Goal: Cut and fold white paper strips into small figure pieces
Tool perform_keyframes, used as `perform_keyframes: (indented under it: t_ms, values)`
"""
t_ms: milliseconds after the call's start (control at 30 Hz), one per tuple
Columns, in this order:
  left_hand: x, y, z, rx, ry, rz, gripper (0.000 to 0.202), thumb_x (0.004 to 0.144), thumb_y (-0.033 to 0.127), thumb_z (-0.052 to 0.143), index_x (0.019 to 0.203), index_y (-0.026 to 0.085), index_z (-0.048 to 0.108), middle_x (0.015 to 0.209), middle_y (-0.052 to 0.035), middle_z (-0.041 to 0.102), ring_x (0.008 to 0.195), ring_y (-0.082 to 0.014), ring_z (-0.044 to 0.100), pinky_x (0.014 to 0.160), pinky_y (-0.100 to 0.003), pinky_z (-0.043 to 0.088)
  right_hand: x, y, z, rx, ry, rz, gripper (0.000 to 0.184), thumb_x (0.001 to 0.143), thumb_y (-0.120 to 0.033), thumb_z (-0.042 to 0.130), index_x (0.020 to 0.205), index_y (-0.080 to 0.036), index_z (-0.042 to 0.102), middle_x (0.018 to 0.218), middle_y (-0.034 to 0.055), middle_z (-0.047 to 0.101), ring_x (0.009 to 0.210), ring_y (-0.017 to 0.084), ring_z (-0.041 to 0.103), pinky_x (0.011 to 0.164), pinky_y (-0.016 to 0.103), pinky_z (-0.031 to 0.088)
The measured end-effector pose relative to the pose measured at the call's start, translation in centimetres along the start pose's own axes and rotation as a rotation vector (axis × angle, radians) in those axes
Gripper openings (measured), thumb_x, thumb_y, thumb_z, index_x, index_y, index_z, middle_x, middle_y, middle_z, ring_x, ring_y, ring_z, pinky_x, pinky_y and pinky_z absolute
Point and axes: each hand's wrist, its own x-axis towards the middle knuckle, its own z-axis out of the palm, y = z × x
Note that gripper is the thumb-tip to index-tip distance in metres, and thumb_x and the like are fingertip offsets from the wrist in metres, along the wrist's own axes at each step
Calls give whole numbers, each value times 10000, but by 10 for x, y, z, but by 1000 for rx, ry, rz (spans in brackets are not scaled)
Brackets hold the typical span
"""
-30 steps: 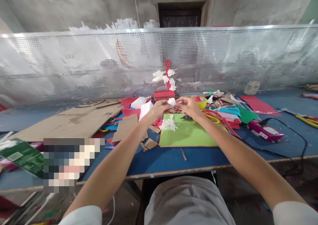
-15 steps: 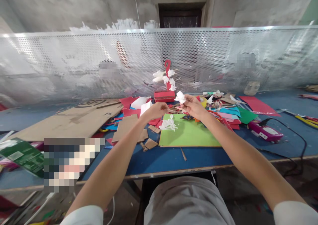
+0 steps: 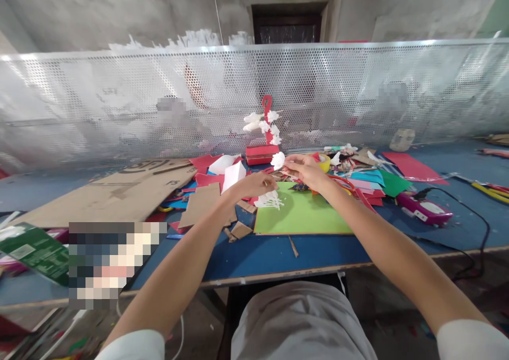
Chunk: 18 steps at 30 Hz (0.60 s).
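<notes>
My right hand point(image 3: 305, 170) is closed on a small white paper flower point(image 3: 278, 161), held by its base above the back of the green sheet point(image 3: 306, 214). My left hand point(image 3: 256, 185) is closed in a pinch just lower and to the left. Whatever lies between its fingertips is too small to make out. Directly beneath it, white cut paper pieces point(image 3: 270, 201) lie on the green sheet's left corner. Behind my hands stands a red box-shaped base point(image 3: 262, 155) with a curled red upright point(image 3: 267, 105), bearing several white flowers point(image 3: 264, 126).
Cardboard point(image 3: 107, 195) covers the left of the blue table point(image 3: 246, 259). Yellow tape point(image 3: 324, 163), coloured paper point(image 3: 363, 175) and orange-handled scissors point(image 3: 314, 192) lie on the right. A purple device point(image 3: 424, 209) has a black cord. A perforated metal screen point(image 3: 222, 100) rises behind.
The flower in my right hand has shifted left and slightly down and turned. My left hand has dropped a little, towards the white cut pieces. The red stand has not moved.
</notes>
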Motion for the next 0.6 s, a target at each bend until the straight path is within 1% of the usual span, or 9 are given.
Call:
perform_keyframes:
  t_ms: [67, 133, 200, 267, 367, 467, 600]
  values:
    - [1, 2, 2, 13, -35, 19, 260, 821, 340, 547, 959, 193, 712, 888, -54, 721, 717, -150, 622, 653, -247, 423, 0, -1, 1, -13, 10, 0, 249, 634, -249, 836, 831, -175, 703, 763, 19, 695, 680, 98, 646, 726, 234, 560]
    - [2, 3, 3, 18, -58, 23, 260, 783, 262, 560, 979, 188, 714, 870, -51, 723, 717, -152, 626, 645, -245, 420, 0, -1, 1, -22, 14, -3, 248, 634, -257, 835, 831, -176, 709, 766, 21, 696, 681, 100, 646, 730, 237, 560]
    - [3, 3, 4, 2, -70, 24, 290, 743, 185, 548, 978, 190, 718, 859, -47, 725, 703, -148, 620, 633, -244, 418, 0, 0, 1, -31, 14, -6, 257, 636, -267, 833, 845, -177, 713, 775, 22, 698, 687, 101, 646, 743, 243, 559]
    - [3, 2, 3, -33, -77, 30, 303, 715, 145, 534, 948, 194, 723, 852, -43, 725, 681, -138, 607, 629, -242, 422, 0, 0, 0, -36, 7, -8, 271, 638, -276, 833, 860, -178, 714, 787, 24, 700, 694, 102, 647, 760, 250, 559]
    - [3, -1, 1, -108, -45, 33, 249, 706, 152, 543, 885, 192, 711, 834, -43, 711, 664, -126, 586, 623, -240, 425, 0, 2, -2, -38, 1, -15, 288, 633, -286, 839, 868, -179, 712, 799, 25, 701, 705, 105, 648, 771, 256, 559]
    - [3, -3, -2, -246, 4, 18, 185, 714, 189, 571, 871, 173, 666, 812, -46, 680, 674, -123, 574, 619, -243, 427, 1, 3, -3, -42, 23, -25, 295, 626, -305, 843, 859, -184, 708, 797, 25, 698, 714, 111, 647, 768, 263, 564]
    - [1, 3, -10, -453, 70, -17, 135, 717, 199, 585, 843, 149, 592, 768, -35, 638, 674, -111, 561, 624, -241, 425, 2, 3, -3, -64, 34, -30, 280, 643, -345, 830, 836, -182, 711, 766, 27, 687, 717, 118, 644, 760, 269, 566]
